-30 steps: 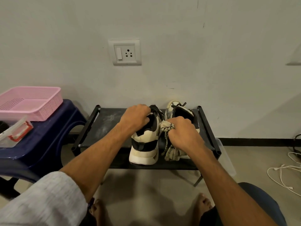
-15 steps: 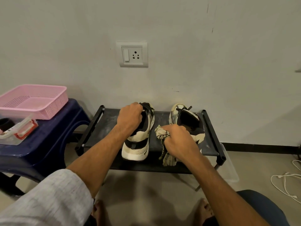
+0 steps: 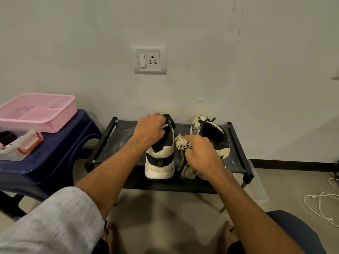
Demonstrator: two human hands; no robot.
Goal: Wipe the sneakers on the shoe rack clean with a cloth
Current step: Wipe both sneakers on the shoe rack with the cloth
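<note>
Your left hand [image 3: 149,130], fingers curled round the left sneaker [image 3: 159,165] mid shoe rack [image 3: 113,142], your right hand [image 3: 199,153], fingers clenching the cloth [image 3: 181,145], right of the rack's middle.

To your left: a pink perforated plastic basket [image 3: 36,110] and a clear plastic box with red clasps [image 3: 20,143], both on a dark blue plastic stool [image 3: 55,162]. Ahead of you: a white wall socket with switch [image 3: 148,59]. To your right: a white cable [image 3: 319,204] on the floor.
</note>
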